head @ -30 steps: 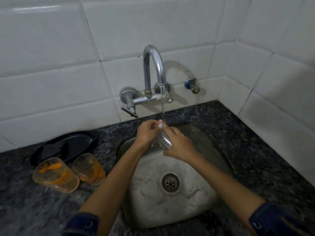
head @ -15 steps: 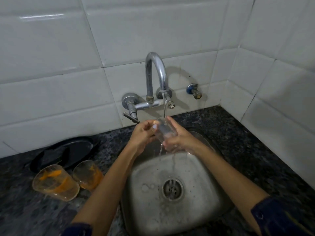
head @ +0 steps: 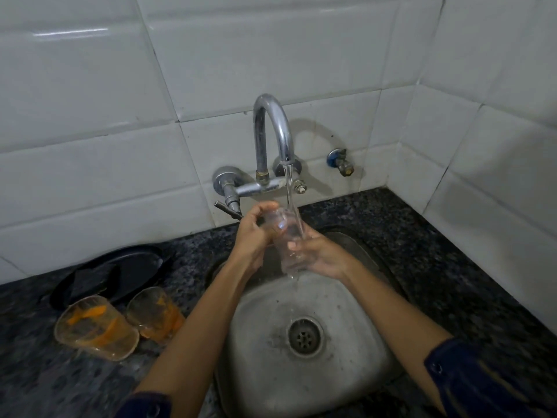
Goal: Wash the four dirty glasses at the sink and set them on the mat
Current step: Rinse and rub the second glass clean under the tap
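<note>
Clear glass [head: 286, 236] is held over the sink [head: 355, 321] under the tap [head: 272, 131], its long axis tilted near-to-far; the left hand [head: 251, 233] grips the far end, apparently the rim, and the right hand [head: 319, 254] clasps the near end.

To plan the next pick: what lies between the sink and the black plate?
In the head view, two orange-stained glasses stand on the dark counter between the sink and the black plate.

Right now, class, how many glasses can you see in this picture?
3. One clear glass is held by both hands under the tap's stream; two orange-stained glasses sit on the counter left of the sink. A fourth may be out of view.
</note>
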